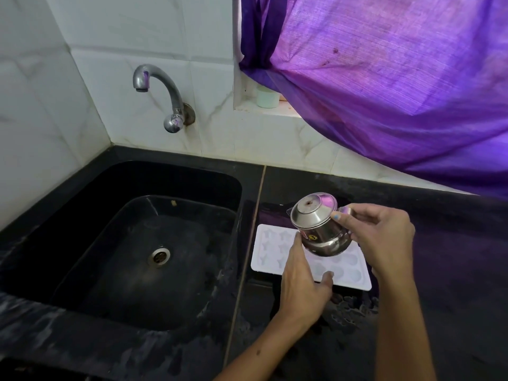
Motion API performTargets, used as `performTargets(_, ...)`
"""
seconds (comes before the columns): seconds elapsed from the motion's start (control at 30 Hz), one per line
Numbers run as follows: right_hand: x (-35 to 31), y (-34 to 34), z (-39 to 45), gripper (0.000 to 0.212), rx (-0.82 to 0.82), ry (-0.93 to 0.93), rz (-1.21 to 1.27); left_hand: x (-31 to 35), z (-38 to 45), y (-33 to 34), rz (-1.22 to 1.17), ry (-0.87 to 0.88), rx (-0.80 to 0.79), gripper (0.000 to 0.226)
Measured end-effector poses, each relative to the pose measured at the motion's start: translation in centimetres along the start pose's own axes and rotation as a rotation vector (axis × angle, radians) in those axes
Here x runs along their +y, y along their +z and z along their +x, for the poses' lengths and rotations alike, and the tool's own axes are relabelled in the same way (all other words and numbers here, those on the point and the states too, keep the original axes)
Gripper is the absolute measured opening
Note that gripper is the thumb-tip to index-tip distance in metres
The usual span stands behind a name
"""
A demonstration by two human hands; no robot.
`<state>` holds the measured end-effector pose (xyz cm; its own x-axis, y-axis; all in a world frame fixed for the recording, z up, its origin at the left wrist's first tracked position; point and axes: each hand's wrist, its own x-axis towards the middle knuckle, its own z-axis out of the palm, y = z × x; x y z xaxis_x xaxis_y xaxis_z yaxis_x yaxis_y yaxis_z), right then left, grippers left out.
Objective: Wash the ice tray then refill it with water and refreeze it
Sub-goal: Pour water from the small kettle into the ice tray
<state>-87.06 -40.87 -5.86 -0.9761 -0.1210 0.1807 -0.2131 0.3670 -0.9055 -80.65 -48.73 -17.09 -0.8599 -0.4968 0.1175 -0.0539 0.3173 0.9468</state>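
Head view shows my right hand (384,237) gripping a tipped steel pot (319,229) over the ice tray (275,259) on the table (439,270), left hand (299,281) open steadying it; refilling, next carry level to freezer.

You get dim daylight filtering through the purple curtain (384,78), tinting the dark tabletop (453,243); edges bend with wide-angle distortion, detail slightly soft.

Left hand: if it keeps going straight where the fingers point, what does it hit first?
Probably the steel cup: the left hand has a fingertip already at its side, above the ice tray. Depth is unclear.
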Motion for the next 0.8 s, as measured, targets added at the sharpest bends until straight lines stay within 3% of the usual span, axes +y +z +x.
performTargets(0.17,0.0,1.2,0.1,0.011,-0.030,-0.040,-0.120,-0.3,-0.1,-0.4,-0.015,-0.034,-0.018,0.088)
performTargets(0.33,0.1,1.9,0.2,0.016,-0.042,-0.046,-0.190,-0.6,-0.2,-0.6,-0.017,-0.044,-0.046,0.086)
performTargets(0.8,0.3,1.8,0.1,0.013,-0.029,-0.033,-0.190,-0.7,-0.3,-0.3,0.005,-0.049,-0.059,0.085)
